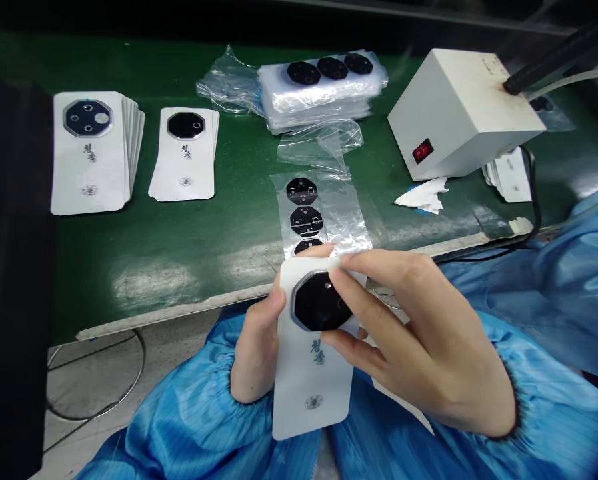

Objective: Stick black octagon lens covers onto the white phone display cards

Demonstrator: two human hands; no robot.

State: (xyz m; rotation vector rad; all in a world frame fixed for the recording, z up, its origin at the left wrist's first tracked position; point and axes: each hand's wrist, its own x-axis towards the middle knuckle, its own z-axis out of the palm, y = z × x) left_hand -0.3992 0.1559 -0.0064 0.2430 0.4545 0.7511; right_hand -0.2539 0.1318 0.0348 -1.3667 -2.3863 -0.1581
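Note:
My left hand (259, 340) grips a white phone back cover (303, 380) from the left, its thumb along the edge and its other fingers mostly hidden behind. Near the top of the cover sits a black octagonal camera lens cover (316, 303) within a silvery rim. My right hand (419, 333) comes from the right, fingertips and thumb closed around the lens cover's upper and lower edges. Dark printed characters and a round emblem mark the lower part of the back cover. Just beyond my hands, a clear plastic strip (346, 213) carries several black octagonal lens covers (305, 221).
Stacked white back covers (91, 177) and a smaller pile (183, 167) lie left on the green bench (219, 233). A pile of clear film sheets (323, 100) lies at the back. A white box (459, 113) with a red switch, crumpled paper (423, 195) and more covers (513, 177) are right.

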